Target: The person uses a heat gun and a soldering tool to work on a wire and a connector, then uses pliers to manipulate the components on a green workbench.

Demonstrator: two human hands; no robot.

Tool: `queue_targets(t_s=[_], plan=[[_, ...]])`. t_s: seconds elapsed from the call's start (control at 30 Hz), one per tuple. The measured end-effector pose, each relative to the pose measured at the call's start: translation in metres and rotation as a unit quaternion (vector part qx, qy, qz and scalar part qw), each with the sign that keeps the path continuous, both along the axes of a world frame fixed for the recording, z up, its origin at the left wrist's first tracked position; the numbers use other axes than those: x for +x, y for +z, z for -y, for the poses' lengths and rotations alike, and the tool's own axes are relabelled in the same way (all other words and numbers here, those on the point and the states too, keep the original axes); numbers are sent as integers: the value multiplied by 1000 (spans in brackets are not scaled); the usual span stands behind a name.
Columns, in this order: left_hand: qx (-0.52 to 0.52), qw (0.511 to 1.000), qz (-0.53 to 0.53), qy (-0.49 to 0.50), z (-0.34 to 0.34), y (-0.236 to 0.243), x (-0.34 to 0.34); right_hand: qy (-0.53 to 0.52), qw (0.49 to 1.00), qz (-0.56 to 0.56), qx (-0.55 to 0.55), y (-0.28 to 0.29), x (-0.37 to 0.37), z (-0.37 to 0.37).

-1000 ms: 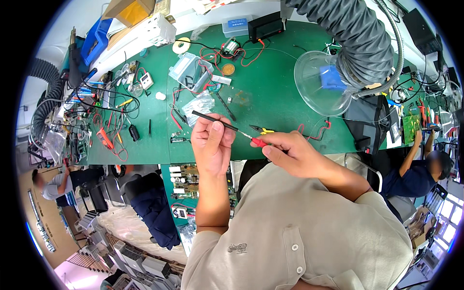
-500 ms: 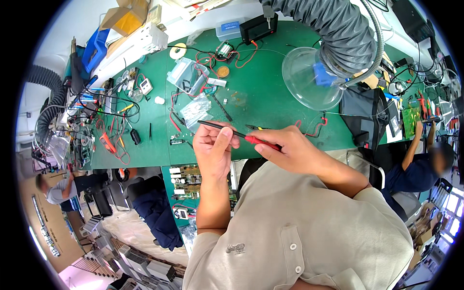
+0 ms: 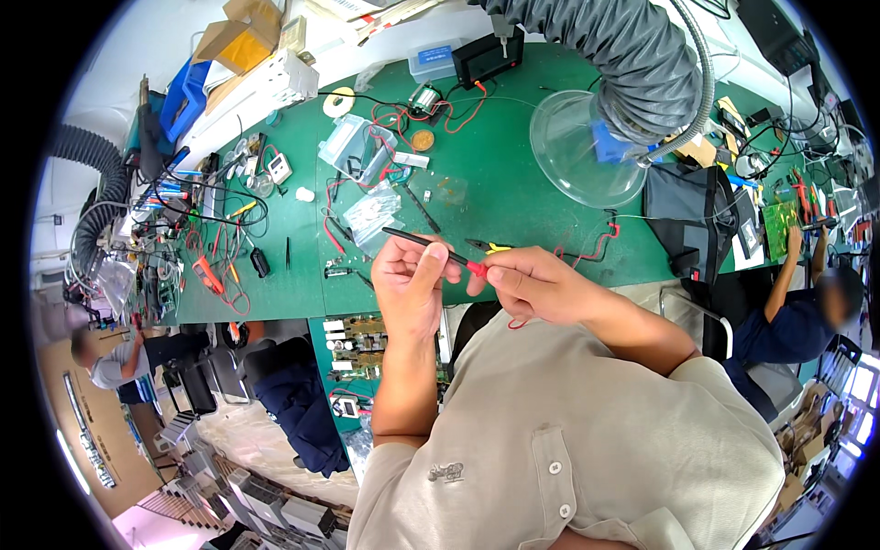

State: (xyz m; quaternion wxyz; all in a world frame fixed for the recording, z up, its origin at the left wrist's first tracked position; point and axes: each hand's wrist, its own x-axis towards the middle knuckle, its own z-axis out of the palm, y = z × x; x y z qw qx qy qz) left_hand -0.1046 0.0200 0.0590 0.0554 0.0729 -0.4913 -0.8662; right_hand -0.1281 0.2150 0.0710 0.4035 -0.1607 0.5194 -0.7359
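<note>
My left hand (image 3: 414,277) is closed around the black shaft of a thin test probe (image 3: 401,235), thumb lying on top. The shaft tilts, its tip pointing up and to the left above the bench. My right hand (image 3: 541,282) pinches the red part of the probe at its other end, hiding much of it. Below the right fingers a short loop of red wire (image 3: 518,323) shows. Just beyond my hands lie pliers with yellow-and-black handles (image 3: 490,246) and a clear plastic bag (image 3: 371,213).
A green bench mat (image 3: 495,192) carries a clear parts box (image 3: 356,147), red test leads (image 3: 603,240) and an orange meter (image 3: 208,273). A clear fume hood (image 3: 582,151) hangs at right beside a black bag (image 3: 687,215). Circuit boards (image 3: 356,344) lie left of me. Two people are farther off.
My right hand has turned and closed more over the red end, so less of it shows. The red wire loop has come into view. The left hand keeps its hold, shifted slightly.
</note>
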Motion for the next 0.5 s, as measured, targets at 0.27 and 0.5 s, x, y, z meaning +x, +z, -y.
queue_targets(t_s=[0.27, 0.5], plan=[[14, 999, 16, -30, 6, -5, 0, 11, 999, 28, -41, -14, -5, 7], [-28, 994, 7, -104, 16, -18, -8, 6, 999, 21, -27, -18, -14, 19]])
